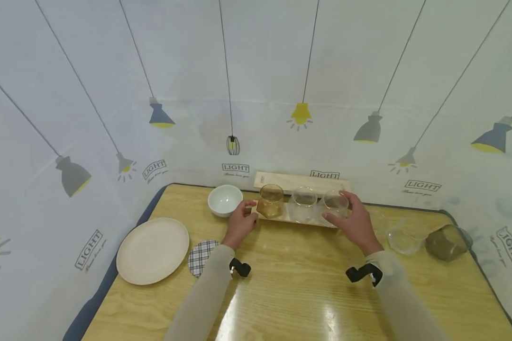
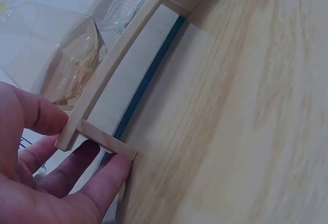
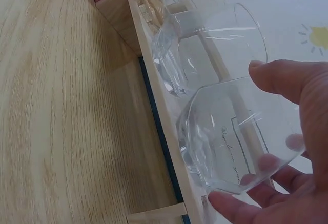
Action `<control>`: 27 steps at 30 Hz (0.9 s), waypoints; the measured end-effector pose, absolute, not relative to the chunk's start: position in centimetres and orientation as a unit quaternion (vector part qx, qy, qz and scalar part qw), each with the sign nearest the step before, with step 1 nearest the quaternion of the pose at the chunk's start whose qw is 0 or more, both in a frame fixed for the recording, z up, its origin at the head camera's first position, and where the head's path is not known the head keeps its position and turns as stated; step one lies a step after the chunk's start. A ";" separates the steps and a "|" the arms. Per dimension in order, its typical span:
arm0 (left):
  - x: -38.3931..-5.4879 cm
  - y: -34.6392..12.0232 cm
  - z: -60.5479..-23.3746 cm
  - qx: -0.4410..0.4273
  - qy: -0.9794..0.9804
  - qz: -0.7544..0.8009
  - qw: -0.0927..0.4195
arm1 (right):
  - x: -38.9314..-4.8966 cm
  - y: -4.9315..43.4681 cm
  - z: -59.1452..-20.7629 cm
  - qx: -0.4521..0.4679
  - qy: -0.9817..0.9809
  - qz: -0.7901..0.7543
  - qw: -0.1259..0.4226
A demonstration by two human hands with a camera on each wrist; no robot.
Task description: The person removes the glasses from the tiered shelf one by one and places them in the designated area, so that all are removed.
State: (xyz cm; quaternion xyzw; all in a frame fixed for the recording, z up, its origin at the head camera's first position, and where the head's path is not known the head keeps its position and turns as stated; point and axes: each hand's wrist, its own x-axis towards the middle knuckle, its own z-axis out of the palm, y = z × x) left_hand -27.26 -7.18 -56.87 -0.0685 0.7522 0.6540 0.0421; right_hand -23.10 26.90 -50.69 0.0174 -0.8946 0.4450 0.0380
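Note:
A low wooden rack (image 1: pixel 296 221) stands near the back of the table. In a row on it are an amber glass (image 1: pixel 270 202) at the left end, a clear glass (image 1: pixel 304 204) in the middle and another clear glass (image 3: pixel 230 137) at the right end. My left hand (image 1: pixel 242 225) pinches the rack's left end, its thumb and fingers at the corner in the left wrist view. With thumb and fingers on opposite sides, my right hand (image 1: pixel 360 227) holds the right-end clear glass near its rim.
A white bowl (image 1: pixel 225 201) is left of the rack, with a cream plate (image 1: pixel 152 251) and checked round coaster (image 1: pixel 199 255) nearer. Right of my right hand are a clear faceted glass (image 1: pixel 403 240) and a smoky brown one (image 1: pixel 447 244). A printed backdrop (image 1: pixel 264 61) rises behind the table.

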 end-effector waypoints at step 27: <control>-27.0 -7.1 -56.5 -0.084 0.747 0.657 0.060 | -16.8 28.8 -50.5 0.068 -0.890 0.448 0.045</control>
